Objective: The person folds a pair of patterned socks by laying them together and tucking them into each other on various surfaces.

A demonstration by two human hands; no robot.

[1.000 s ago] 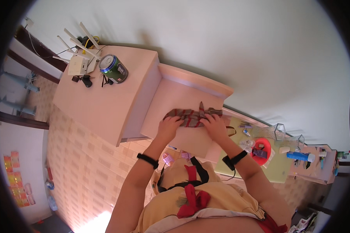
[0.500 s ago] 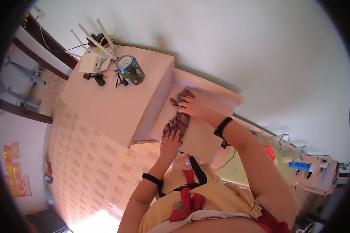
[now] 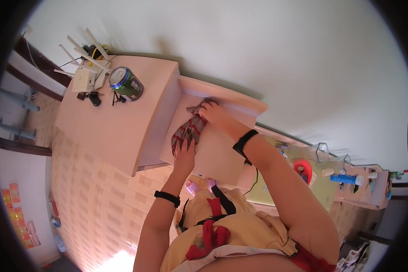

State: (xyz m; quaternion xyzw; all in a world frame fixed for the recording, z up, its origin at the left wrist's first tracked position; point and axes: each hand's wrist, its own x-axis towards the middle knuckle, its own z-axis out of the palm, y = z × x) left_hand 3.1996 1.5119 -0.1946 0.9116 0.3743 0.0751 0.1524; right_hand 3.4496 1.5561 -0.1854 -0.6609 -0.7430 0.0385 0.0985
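Observation:
A crumpled grey cloth with red stripes (image 3: 192,130) lies on a low pale-pink shelf surface (image 3: 222,152). My left hand (image 3: 184,155) rests on the cloth's near end with its fingers spread. At its far end my right hand (image 3: 213,113) has bent fingers gathering the fabric, which bunches and narrows there. Part of the cloth is hidden beneath both hands. Each wrist wears a black band.
Left of the shelf stands a higher pink cabinet top (image 3: 109,127). On it are a green drink can (image 3: 126,84), a white router (image 3: 84,80) and small black items. A glass-topped table (image 3: 276,181) with a red round container (image 3: 303,171) and a blue bottle (image 3: 347,179) stands to the right.
The bunched cloth is now stretched out longer and smoother between my hands, its red stripes showing more. The whole view has shifted, so the cabinet sits further left.

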